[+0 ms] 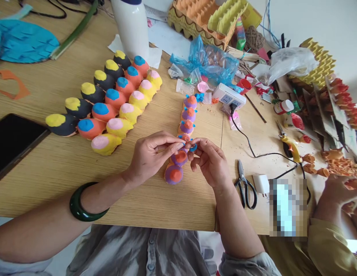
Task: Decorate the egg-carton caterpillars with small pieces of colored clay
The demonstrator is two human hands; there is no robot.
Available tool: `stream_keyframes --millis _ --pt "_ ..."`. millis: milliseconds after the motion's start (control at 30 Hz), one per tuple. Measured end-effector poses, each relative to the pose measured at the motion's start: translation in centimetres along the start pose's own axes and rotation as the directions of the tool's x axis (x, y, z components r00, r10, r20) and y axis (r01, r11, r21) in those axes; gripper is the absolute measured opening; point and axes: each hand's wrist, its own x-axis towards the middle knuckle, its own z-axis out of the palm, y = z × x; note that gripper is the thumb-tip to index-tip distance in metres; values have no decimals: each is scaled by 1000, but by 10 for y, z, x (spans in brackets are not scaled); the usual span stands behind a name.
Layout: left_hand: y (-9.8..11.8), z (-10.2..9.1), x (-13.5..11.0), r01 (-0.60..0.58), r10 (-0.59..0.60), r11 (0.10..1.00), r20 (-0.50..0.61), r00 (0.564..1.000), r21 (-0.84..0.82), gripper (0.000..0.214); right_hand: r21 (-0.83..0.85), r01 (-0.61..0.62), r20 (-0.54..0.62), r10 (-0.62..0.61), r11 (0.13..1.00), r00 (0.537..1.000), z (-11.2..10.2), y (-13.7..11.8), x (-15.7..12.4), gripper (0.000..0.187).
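Note:
A strip of egg-carton cups point(174, 174) covered in purple and orange clay lies in front of me. Small blue bits stick out from the sides of its farther cups. Above its nearer half, my left hand point(152, 153) pinches thumb and forefinger together, with a tiny speck of blue at the tips. My right hand point(209, 157) meets it there, its curled fingers holding a larger piece of blue clay point(192, 148). The hands partly cover the middle cups. Left of them stand three more strips: black with yellow tops point(77, 107), orange with blue point(105, 112), yellow with pink point(119, 128).
Black scissors point(245, 188), a white charger point(261, 184) and a power strip point(228, 96) with its cord lie to the right. A co-worker's hand point(338, 189) works at far right. A white bottle point(131, 28) and egg trays point(195, 19) stand behind; a dark tablet point(17, 142) lies left.

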Motion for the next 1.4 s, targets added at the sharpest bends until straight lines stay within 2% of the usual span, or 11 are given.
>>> stream_keyframes --millis 133,267,467,600,767,900,1000,1067,1167,1300,1400 --pt "0 -1 0 -64 64 998 17 998 9 8 -44 51 -29 -53 998 998 1 2 -1 31" --pt "2 -1 0 -15 16 1000 40 999 -26 16 -166 142 -87 -158 976 984 3 6 -3 27" --pt "4 0 -1 6 0 996 72 997 -85 18 -383 329 -75 -384 863 920 4 12 -5 18" --pt "4 1 -2 68 -55 989 98 994 -129 19 -537 437 -12 -524 722 851 3 18 -7 15" --pt "7 1 -3 182 -160 968 136 978 -170 19 -687 560 104 -699 463 707 5 22 -9 13" --pt "9 0 -4 237 -204 953 179 962 -186 21 -759 577 172 -762 301 624 7 23 -9 13" --pt "9 0 -4 244 -207 950 194 959 -193 21 -773 588 204 -785 237 585 8 23 -8 15" --pt "9 0 -3 230 -190 954 207 960 -192 20 -778 588 206 -793 223 573 8 24 -8 16" --pt "9 -1 -3 206 -158 959 237 958 -196 20 -790 569 191 -792 226 579 8 24 -9 13" --pt "8 -1 -3 218 -160 953 265 951 -208 22 -784 549 141 -778 291 612 7 26 -9 10" --pt "7 -1 -4 219 -157 949 263 952 -227 22 -768 556 142 -762 318 631 6 25 -9 20"
